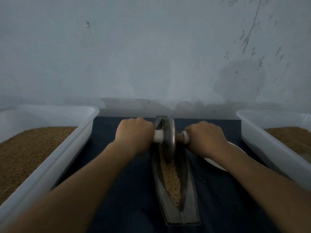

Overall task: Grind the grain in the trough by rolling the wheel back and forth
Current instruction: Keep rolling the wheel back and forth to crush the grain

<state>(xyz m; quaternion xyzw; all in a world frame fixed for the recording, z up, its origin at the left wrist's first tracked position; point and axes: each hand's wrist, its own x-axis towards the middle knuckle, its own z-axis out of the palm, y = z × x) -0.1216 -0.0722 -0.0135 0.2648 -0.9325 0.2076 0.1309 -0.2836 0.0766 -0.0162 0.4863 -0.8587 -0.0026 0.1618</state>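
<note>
Both hands on the grinder. Left hand (134, 133) wrapped round the white left handle (158, 136), fingers curled fully over it, knuckles up. Right hand (206, 137) same on the right handle (185, 137), fingers closed tight round it.

Metal wheel (168, 140) upright between the two sets of fingers, just beside both, rim down in the trough (175, 212). Sits at the trough's far end, close to the wall (151, 56).

Trough long, narrow, boat-shaped, dark metal, running from between the fingers back towards the body. Pale strip of grain (170, 179) along the trough bottom, nearer the body than the fingers, touching the wheel's near rim. A few kernels also visible beyond the wheel, by the left fingers.

Trough lying on a dark blue mat (131, 190).

White plastic left tub (72, 148) well to the left of the left fingers, holding a bed of brown grain (33, 148). Matching right tub (257, 140) well to the right of the right fingers, same stuff inside. White plate (217, 163) under the right wrist, just behind the right fingers, mostly hidden by the forearm.

Both forearms bare, stretched forward. Some blur on hands and wheel.
</note>
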